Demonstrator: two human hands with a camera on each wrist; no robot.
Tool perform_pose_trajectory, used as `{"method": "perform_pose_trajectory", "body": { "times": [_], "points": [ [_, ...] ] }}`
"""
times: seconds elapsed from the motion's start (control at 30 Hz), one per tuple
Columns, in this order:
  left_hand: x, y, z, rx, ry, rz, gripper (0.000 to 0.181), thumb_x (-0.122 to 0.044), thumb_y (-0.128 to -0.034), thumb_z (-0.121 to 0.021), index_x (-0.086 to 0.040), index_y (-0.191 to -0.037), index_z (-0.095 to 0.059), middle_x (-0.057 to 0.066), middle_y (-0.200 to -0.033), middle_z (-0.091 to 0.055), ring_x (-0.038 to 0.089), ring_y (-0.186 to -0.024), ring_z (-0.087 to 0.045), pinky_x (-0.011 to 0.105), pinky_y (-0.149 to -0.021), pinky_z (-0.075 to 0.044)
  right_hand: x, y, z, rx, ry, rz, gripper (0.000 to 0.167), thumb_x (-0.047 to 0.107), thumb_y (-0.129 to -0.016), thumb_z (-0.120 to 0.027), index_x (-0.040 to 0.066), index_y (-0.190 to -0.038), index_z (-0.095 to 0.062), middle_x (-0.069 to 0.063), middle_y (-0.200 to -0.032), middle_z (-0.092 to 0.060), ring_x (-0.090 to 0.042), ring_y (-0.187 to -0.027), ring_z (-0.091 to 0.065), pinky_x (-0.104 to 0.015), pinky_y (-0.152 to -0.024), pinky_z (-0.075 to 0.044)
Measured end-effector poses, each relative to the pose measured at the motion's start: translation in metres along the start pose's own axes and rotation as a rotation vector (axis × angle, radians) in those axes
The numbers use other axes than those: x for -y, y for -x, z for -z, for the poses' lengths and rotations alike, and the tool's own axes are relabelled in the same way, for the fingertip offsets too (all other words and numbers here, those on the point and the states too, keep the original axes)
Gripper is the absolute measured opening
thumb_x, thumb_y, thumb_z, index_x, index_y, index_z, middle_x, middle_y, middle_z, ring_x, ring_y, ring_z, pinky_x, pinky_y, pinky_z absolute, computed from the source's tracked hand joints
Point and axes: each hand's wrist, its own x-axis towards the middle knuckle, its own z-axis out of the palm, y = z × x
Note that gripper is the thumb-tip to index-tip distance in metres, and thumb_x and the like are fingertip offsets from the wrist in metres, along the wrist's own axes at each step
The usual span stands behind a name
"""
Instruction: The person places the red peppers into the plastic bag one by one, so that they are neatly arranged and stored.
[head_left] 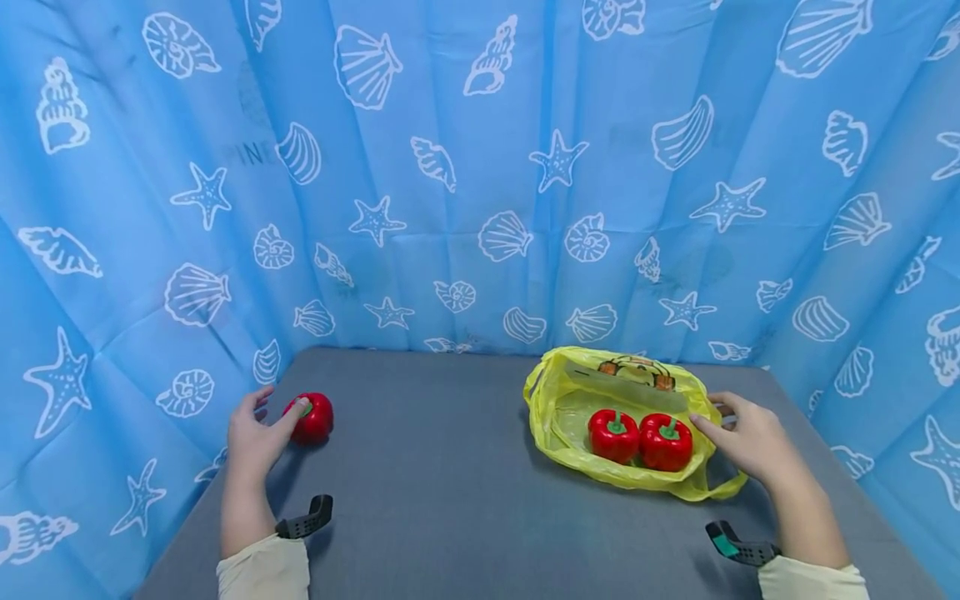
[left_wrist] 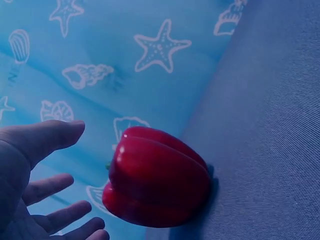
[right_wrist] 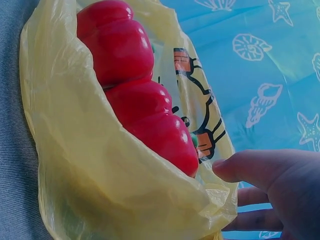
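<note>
A red bell pepper (head_left: 313, 418) sits at the table's left. Beside it my left hand (head_left: 253, 433) has its thumb and fingers spread; the left wrist view shows a gap between these fingers (left_wrist: 62, 220) and the pepper. On the right, a yellow plastic bag (head_left: 555, 442) lies with its mouth wide. Two more red bell peppers, one at the left (head_left: 613, 446) and one at the right (head_left: 664, 454), rest inside, green stems showing. My right hand (head_left: 753, 433) holds the bag's right rim, thumb on the inner side and fingers behind the plastic, partly hidden.
A grey cloth-covered table (head_left: 435, 467) stretches between the hands. A blue curtain (head_left: 450, 208) with white shell and starfish prints stands behind it and at both sides. The bag's handle loop (head_left: 727, 487) lies at its front right.
</note>
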Motion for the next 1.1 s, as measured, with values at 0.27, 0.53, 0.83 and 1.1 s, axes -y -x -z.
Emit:
{"method": "perform_pose_trajectory", "body": {
  "times": [0.27, 0.53, 0.83, 1.1],
  "points": [
    [0.002, -0.002, -0.005, 0.032, 0.009, 0.038, 0.089, -0.033, -0.0979, -0.076, -0.005, -0.166, -0.026, 0.032, -0.167, -0.03, 0.056, -0.152, -0.033, 0.072, -0.115, -0.041, 0.002, 0.001, 0.001, 0.0, -0.003, -0.003, 0.07, 0.045, -0.104, -0.064, -0.013, -0.14, -0.053, -0.04, -0.127, -0.063, -0.052, -0.107, -0.067, -0.053, -0.075, -0.064],
    [0.007, -0.004, -0.012, 0.042, 0.018, 0.048, 0.093, -0.028, -0.0963, -0.079, -0.006, -0.167, -0.023, 0.032, -0.167, -0.029, 0.056, -0.151, -0.033, 0.072, -0.116, -0.041, 0.002, 0.001, 0.002, 0.004, -0.001, 0.0, 0.071, 0.048, -0.104, -0.064, -0.013, -0.14, -0.053, -0.039, -0.126, -0.064, -0.05, -0.106, -0.068, -0.053, -0.075, -0.065],
    [0.01, -0.01, -0.017, 0.082, 0.024, 0.043, 0.096, -0.031, -0.0963, -0.079, -0.006, -0.168, -0.02, 0.031, -0.168, -0.028, 0.055, -0.151, -0.031, 0.07, -0.116, -0.042, 0.001, 0.001, 0.002, 0.01, 0.006, -0.019, 0.073, 0.049, -0.105, -0.062, -0.013, -0.141, -0.052, -0.04, -0.127, -0.063, -0.051, -0.107, -0.068, -0.053, -0.075, -0.064],
    [0.013, -0.012, -0.02, 0.117, 0.016, 0.053, 0.099, -0.03, -0.0951, -0.08, -0.006, -0.168, -0.018, 0.03, -0.169, -0.026, 0.055, -0.153, -0.028, 0.071, -0.115, -0.043, 0.002, -0.001, 0.003, 0.006, 0.007, -0.019, 0.073, 0.048, -0.104, -0.063, -0.014, -0.141, -0.052, -0.04, -0.126, -0.064, -0.051, -0.106, -0.067, -0.052, -0.074, -0.065]
  ]
}}
